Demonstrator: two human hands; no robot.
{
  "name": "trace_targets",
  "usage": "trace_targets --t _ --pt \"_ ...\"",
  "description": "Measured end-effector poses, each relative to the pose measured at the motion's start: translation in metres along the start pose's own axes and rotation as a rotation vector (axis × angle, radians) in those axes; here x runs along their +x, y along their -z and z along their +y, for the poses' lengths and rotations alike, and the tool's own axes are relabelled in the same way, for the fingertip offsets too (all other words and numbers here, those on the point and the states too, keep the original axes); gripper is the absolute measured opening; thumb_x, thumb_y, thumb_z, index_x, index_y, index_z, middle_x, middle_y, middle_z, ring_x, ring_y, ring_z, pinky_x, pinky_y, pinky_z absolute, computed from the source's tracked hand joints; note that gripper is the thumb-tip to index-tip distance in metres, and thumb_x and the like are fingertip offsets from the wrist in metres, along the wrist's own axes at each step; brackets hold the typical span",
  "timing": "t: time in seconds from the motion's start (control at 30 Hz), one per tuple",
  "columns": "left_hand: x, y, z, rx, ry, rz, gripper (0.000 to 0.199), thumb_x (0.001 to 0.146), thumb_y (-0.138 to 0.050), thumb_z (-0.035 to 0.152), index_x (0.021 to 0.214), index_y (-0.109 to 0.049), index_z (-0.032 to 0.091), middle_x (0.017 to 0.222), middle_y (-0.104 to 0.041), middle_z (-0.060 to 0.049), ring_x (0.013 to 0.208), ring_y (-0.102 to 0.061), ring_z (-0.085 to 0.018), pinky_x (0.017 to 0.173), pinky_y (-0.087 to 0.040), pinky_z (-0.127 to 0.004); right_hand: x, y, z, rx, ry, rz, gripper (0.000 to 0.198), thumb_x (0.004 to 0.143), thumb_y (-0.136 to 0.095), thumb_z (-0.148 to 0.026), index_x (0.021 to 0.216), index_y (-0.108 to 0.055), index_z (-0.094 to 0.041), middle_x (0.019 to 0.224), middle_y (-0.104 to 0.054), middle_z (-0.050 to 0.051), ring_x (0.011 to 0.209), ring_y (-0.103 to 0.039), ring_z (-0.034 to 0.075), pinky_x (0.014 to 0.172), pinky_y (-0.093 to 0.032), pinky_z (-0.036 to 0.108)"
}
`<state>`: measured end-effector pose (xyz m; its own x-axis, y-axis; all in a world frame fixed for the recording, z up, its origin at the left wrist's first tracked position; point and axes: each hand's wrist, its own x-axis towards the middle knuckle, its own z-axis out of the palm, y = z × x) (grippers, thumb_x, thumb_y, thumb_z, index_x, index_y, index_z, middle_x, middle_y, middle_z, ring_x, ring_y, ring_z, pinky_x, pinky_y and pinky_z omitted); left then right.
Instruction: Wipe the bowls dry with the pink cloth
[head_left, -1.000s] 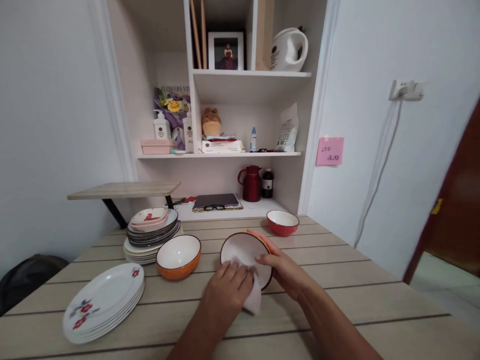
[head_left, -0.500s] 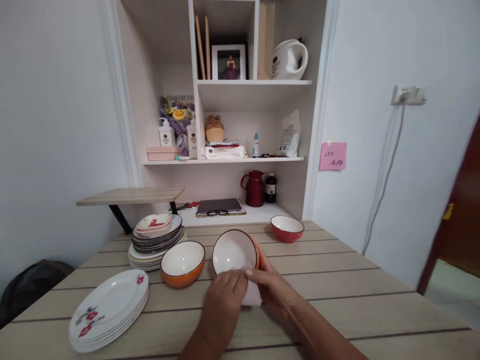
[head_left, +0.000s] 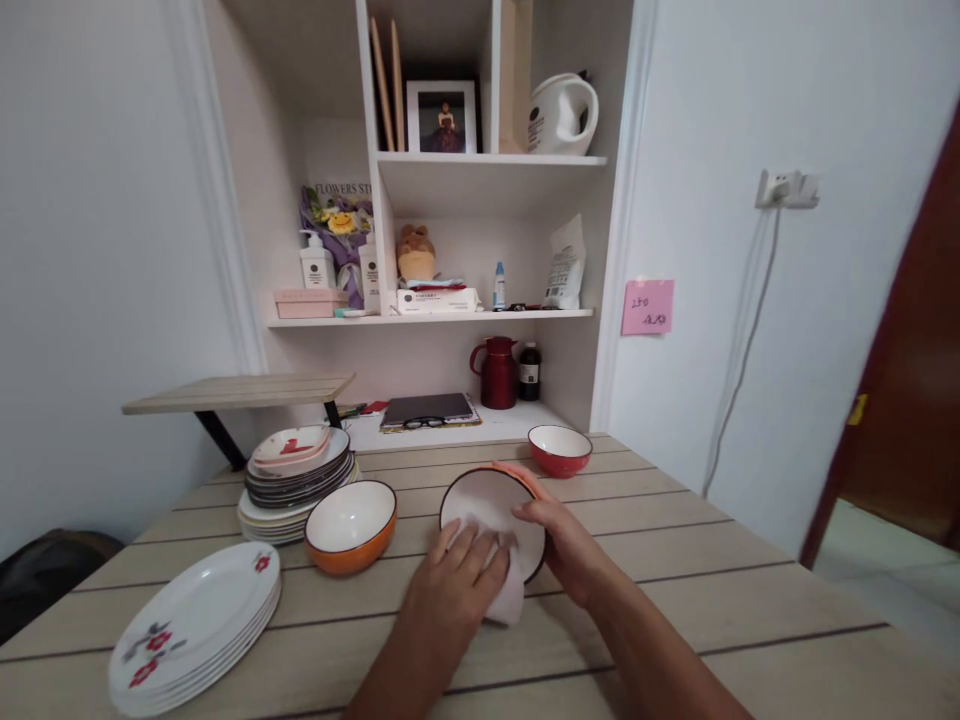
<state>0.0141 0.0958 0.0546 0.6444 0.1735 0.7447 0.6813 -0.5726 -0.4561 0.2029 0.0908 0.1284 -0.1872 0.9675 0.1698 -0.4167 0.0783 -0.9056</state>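
Observation:
My right hand (head_left: 566, 535) grips a bowl (head_left: 480, 495) by its right side, thumb over the rim, and tilts its white inside toward me. The bowl has a dark rim and an orange outside. Inside it, my left hand (head_left: 461, 575) presses a pale cloth or tissue (head_left: 508, 598) against the surface, its fingers bent over it. A second orange bowl (head_left: 351, 527) stands upright to the left of my hands. Beyond my right hand sits a red bowl (head_left: 559, 452) with a white inside.
White oval plates (head_left: 199, 620) with red flowers are stacked at the front left. Behind them rises a mixed stack of dishes (head_left: 296, 490), close to a small raised wooden shelf (head_left: 240, 392). At the back, a red jug (head_left: 498, 373) and a closed laptop (head_left: 427, 409) occupy the shelf unit.
My left hand has pushed the cloth deeper into the bowl. The bowl has turned in my right hand, whose thumb now lies over the rim. The view has swung slightly right.

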Motion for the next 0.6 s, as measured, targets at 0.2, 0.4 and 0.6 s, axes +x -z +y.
trace_targets --t 0.2,0.4,0.6 --pt "-0.001 0.001 -0.005 0.035 0.019 0.134 0.032 0.105 -0.042 0.010 0.117 -0.070 0.017 0.118 -0.076 -0.007 0.116 -0.069 -0.023 0.117 -0.041 -0.049 0.000 0.005 0.006 0.048 -0.039 -0.043 0.078 0.072 -0.081 -0.030 0.144 -0.053 -0.038 0.132 -0.071 0.002 0.114 -0.066 0.030 0.096 -0.047 0.040" --pt "-0.001 0.005 -0.013 0.033 -0.018 0.133 0.034 0.105 -0.040 0.009 0.116 -0.071 0.016 0.117 -0.076 -0.008 0.115 -0.071 -0.023 0.109 -0.051 -0.043 0.003 -0.001 0.017 0.232 -0.007 -0.041 0.109 0.064 -0.092 -0.029 0.155 -0.035 -0.040 0.132 -0.071 0.005 0.117 -0.067 0.030 0.106 -0.044 0.045" --pt "-0.007 0.007 -0.012 0.023 0.081 0.157 0.040 0.101 -0.038 0.001 0.125 -0.067 0.013 0.112 -0.078 -0.011 0.109 -0.073 -0.023 0.096 -0.060 -0.038 0.000 -0.021 0.032 0.275 0.001 -0.140 0.098 0.064 -0.092 -0.023 0.150 -0.045 -0.032 0.121 -0.075 0.006 0.114 -0.068 0.029 0.108 -0.044 0.045"
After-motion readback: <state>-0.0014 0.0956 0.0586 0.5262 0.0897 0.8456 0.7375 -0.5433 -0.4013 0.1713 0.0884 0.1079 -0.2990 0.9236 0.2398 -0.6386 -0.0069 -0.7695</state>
